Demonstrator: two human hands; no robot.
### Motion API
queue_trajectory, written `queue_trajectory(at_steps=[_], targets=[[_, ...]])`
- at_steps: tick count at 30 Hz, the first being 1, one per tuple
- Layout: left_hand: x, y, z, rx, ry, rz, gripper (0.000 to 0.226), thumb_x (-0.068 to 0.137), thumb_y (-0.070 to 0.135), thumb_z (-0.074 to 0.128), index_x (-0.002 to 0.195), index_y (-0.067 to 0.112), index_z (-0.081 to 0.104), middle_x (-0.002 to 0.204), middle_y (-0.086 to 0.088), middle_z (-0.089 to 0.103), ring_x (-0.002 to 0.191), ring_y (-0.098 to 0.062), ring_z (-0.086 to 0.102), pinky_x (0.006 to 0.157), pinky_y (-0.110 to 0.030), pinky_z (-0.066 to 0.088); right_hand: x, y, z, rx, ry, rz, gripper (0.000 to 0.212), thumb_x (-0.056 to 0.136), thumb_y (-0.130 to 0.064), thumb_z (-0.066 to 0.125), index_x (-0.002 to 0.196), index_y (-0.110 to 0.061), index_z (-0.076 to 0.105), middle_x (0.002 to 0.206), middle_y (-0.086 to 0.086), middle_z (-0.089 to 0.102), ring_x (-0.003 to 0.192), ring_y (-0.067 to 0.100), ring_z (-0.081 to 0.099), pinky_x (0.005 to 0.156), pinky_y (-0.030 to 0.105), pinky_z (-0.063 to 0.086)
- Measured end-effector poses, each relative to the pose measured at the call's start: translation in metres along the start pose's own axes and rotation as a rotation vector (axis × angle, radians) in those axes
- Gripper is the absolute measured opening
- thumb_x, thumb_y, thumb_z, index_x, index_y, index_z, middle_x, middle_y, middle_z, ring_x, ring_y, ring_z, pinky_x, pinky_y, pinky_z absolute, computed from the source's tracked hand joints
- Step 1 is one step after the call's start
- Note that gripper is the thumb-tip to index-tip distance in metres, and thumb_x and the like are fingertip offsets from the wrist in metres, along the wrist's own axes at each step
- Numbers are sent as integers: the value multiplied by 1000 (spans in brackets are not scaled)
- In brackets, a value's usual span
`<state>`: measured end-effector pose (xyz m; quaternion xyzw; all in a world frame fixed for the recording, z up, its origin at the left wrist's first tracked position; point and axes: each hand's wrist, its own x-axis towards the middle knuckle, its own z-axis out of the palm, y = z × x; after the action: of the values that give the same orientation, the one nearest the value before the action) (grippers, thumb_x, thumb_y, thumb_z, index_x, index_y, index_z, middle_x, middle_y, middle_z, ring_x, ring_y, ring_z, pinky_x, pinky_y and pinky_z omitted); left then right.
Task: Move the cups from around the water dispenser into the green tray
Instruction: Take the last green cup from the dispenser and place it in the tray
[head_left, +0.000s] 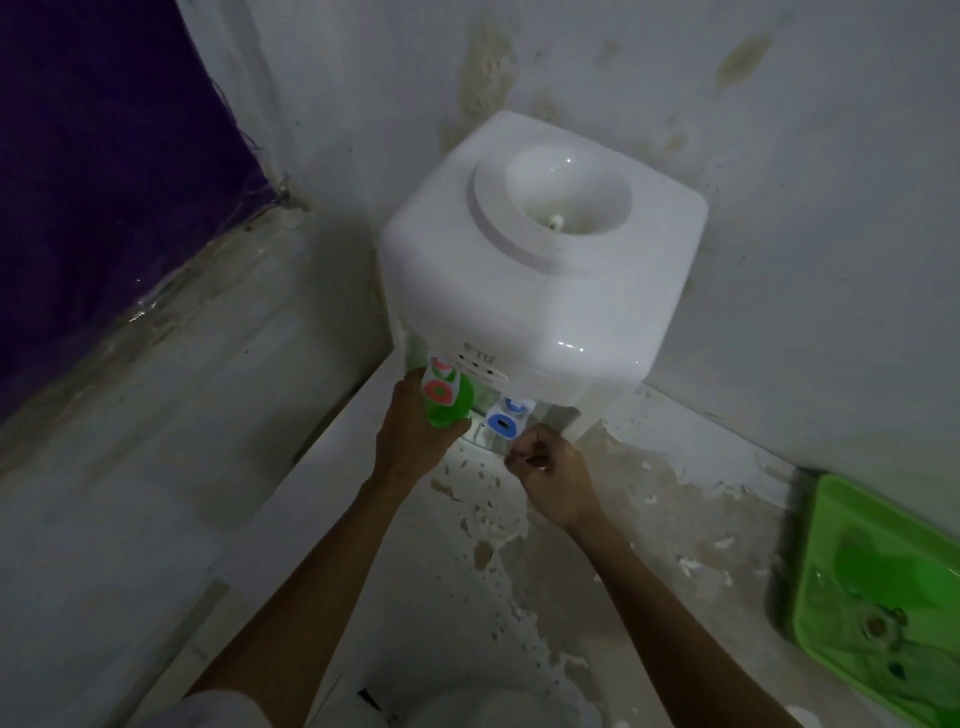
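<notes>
1. The stained, peeling white wall (779, 234) and the worn white counter (649, 509) meet in a corner, and everything here sits on or against them.
2. The boxy white plastic water dispenser (540, 270) stands in that corner. Its round top well is open, with no bottle in it.
3. The bright green plastic tray (831, 613) lies on the counter at the right edge of the view, well apart from the dispenser. Something green and rounded seems to rest inside it, but I cannot tell what.
4. The left hand (415, 436) is up under the dispenser's front, its fingers wrapped around a green plastic cup (449, 402) and pressed against its side. The cup's long axis stands close to upright, tilted a little, just below the red tap lever (439, 382).
5. The right hand (550, 478) hovers just beside the blue tap lever (506, 418). Its fingers are curled in tight, and a thin pale sliver shows at the fingertips. I cannot tell whether they are pinching a glass or anything else.
6. The relation that matters: the tray lies to the right of both hands, and the right hand is nearer to it. The held cup is in the farther, left hand, so it would have to cross in front of the right forearm or be passed over.
</notes>
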<state>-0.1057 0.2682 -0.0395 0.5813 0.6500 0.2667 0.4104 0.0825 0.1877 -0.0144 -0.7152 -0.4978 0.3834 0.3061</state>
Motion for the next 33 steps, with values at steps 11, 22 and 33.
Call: queue_trajectory(at_steps=[11, 22, 33], targets=[[-85, -15, -6, -51, -38, -49, 81, 61, 32, 91, 129, 28, 48, 125, -1, 58, 110, -22, 57, 90, -39, 52, -47, 24, -15, 51, -34, 93, 12, 83, -12, 74, 91, -6, 68, 87, 6, 69, 76, 16, 64, 64, 13, 47], [-177, 81, 90, -148, -316, 203, 73, 59, 30, 92, 121, 36, 54, 117, 8, 65, 105, -11, 64, 83, -27, 57, -137, 80, -114, 468, 101, 367, 20, 95, -17, 58, 106, 1, 61, 98, 20, 68, 75, 25, 62, 59, 24, 49], [-274, 198, 245, -239, -571, 405, 78, 63, 24, 92, 129, 29, 49, 120, 7, 64, 105, -5, 65, 83, -23, 57, -220, 164, -259, 1215, 155, 504, 55, 94, -52, 52, 128, -10, 65, 126, 20, 69, 115, 38, 65, 107, 50, 48]])
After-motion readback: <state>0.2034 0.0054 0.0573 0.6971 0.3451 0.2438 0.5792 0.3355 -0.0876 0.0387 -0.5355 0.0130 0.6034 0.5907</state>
